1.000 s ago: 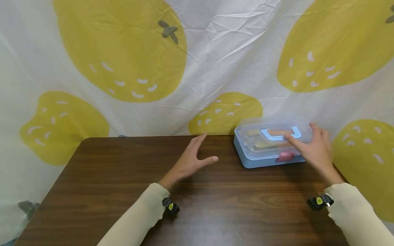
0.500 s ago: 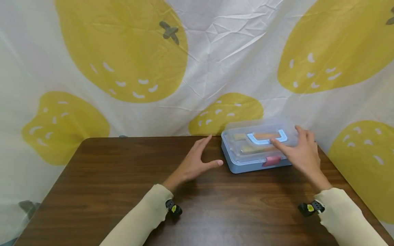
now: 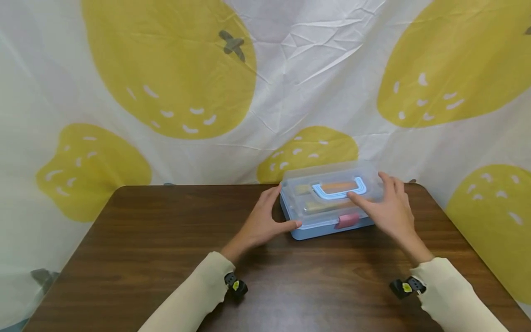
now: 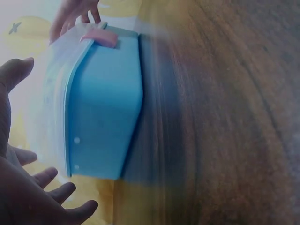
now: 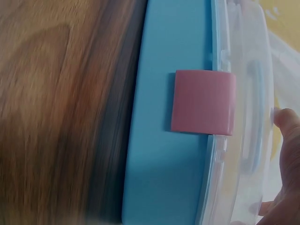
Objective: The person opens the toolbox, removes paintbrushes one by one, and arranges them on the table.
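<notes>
A light blue plastic storage box with a clear lid lies on the brown wooden table. On the lid is a blue carrying handle, and a pink latch covers the front seam. Tan and orange items show dimly through the plastic. At the box's right end, my right hand rests against it, thumb over the lid and the other fingers extended towards the far side. Spread around the left end is my left hand; its fingertips are close to the corners, and the left wrist view shows a gap.
Behind the table hangs a white cloth printed with big yellow fruit. It also runs down the right side. The box stands near the table's back edge. Each wrist wears a black camera strap.
The box has slid left and slightly nearer along the table, my right hand moving with it. My left hand has barely shifted, and the box's left end has come up to its fingers.
</notes>
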The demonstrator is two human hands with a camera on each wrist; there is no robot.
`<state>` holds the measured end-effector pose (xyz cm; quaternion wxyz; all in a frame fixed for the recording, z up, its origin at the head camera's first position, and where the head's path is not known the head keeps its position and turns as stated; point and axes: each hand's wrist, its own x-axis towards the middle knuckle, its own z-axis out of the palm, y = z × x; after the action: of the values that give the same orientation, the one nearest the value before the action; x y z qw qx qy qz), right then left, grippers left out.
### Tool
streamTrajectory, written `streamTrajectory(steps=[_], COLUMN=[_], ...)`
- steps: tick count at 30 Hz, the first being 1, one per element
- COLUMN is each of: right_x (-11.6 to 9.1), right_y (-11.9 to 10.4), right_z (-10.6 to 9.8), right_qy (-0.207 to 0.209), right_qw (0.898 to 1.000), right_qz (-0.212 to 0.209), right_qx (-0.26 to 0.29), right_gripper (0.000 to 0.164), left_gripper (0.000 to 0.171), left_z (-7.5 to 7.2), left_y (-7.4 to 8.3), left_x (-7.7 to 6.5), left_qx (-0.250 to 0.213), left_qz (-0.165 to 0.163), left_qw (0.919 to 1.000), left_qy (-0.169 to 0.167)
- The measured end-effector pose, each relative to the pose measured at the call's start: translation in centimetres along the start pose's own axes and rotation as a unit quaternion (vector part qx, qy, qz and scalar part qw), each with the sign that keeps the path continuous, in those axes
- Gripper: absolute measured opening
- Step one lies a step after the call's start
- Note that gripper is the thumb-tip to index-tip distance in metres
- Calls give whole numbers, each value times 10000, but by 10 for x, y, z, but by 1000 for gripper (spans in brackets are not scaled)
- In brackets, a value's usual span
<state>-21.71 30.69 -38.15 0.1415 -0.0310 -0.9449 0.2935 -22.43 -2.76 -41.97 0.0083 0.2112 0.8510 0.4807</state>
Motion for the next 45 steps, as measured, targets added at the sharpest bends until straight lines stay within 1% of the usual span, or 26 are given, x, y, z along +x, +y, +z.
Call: streamTrajectory(steps=[3,8,15,18,21,25,30,35,39,45], right_x=[-3,-6,-12,-17,-20,-24,-29,-34,-37,-42], right_y=[-7,-16,-23,-24,-25,-29,-33,-37,-39,-38], right_z=[4,8,13,16,21,26,29,31,33,37], right_qy=[7,-6,-27,-70,-171,-316,-437,-423,-461,-611], right_qw=[9999,9996,9960,9937,9926,9925,9917,9912,9904,9870], right_qz=[-127,-234,-407,-547,-622,-642,-635,-705,-816,-898], right_qx=[75,183,792,974,1026,990,1034,1040,1012,1187], right_gripper=[112,109,104,106,114,119,114,112,112,111], left_gripper=[111,113,112,112,112,114,115,115,113,114], left_z=[-1,-4,-16,-22,-28,-37,-45,-52,-56,-61], left_y=[0,-4,-13,-16,-20,-23,-28,-29,-31,-32], left_x=[-3,-7,-18,-23,-26,-30,-36,-41,-44,-50], left_qx=[-14,-62,-81,-94,-125,-120,-74,-83,-104,-143], left_qz=[-80,-176,-370,-462,-536,-634,-719,-719,-747,-774], left_qw=[9999,9992,9971,9964,9955,9945,9941,9941,9939,9933], left_qy=[90,359,654,706,771,827,810,809,808,841])
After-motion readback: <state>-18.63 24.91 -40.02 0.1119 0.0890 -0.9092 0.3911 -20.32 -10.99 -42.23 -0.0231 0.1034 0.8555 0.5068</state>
